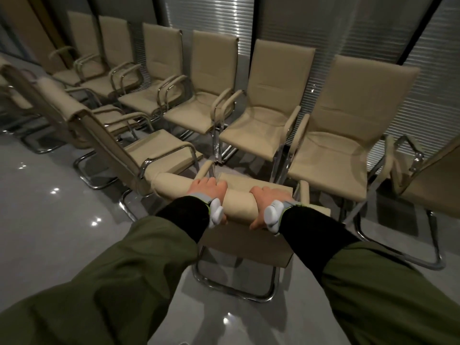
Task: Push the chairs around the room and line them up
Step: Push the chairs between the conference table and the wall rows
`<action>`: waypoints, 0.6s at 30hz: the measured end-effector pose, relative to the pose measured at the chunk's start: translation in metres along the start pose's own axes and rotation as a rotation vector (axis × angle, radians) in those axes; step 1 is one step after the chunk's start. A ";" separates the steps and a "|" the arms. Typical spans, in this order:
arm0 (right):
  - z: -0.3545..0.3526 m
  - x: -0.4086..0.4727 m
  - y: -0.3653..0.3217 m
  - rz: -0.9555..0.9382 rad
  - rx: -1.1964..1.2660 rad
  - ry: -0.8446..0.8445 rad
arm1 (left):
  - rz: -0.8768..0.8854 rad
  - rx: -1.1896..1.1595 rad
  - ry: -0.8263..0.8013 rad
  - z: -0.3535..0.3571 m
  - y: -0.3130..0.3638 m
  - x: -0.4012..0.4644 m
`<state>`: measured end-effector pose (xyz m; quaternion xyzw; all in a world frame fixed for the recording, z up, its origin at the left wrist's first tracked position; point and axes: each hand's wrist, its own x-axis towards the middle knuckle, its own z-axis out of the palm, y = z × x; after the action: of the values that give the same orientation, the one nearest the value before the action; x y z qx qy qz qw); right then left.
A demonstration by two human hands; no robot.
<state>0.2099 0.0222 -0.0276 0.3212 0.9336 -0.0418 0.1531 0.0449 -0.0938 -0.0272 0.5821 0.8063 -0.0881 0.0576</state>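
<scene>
Directly below me stands a beige chair [240,204] with a chrome sled frame, its back toward me. My left hand [208,192] grips the padded top of its backrest, fingers curled over the far side. My right hand [267,199] grips the same top edge a little to the right. Beyond it, several matching beige chairs [273,95] stand side by side in a row along the blinds, facing me. To my left, a second row of chairs [119,145] has their backs toward me; the held chair sits at this row's right end.
Window blinds [361,28] run behind the far row. Another beige chair [430,185] stands at the right edge, close to the held chair. Shiny grey floor [49,220] stretches open at the left and below me.
</scene>
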 end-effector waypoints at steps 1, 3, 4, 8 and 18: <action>0.000 0.000 -0.001 -0.019 -0.007 -0.003 | -0.022 -0.001 0.000 0.002 0.001 -0.006; 0.003 -0.002 -0.004 -0.058 -0.029 0.002 | -0.070 0.002 -0.002 0.006 0.005 -0.019; 0.005 -0.004 -0.005 -0.077 -0.040 0.011 | -0.091 -0.002 -0.003 0.008 0.007 -0.025; 0.008 -0.010 -0.010 -0.163 -0.072 0.041 | -0.169 -0.044 -0.005 0.009 0.014 -0.050; 0.016 -0.031 -0.043 -0.303 -0.110 -0.012 | -0.271 -0.097 -0.019 0.019 0.016 -0.112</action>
<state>0.2108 -0.0333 -0.0338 0.1677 0.9713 -0.0152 0.1679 0.0951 -0.1969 -0.0247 0.4637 0.8801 -0.0616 0.0810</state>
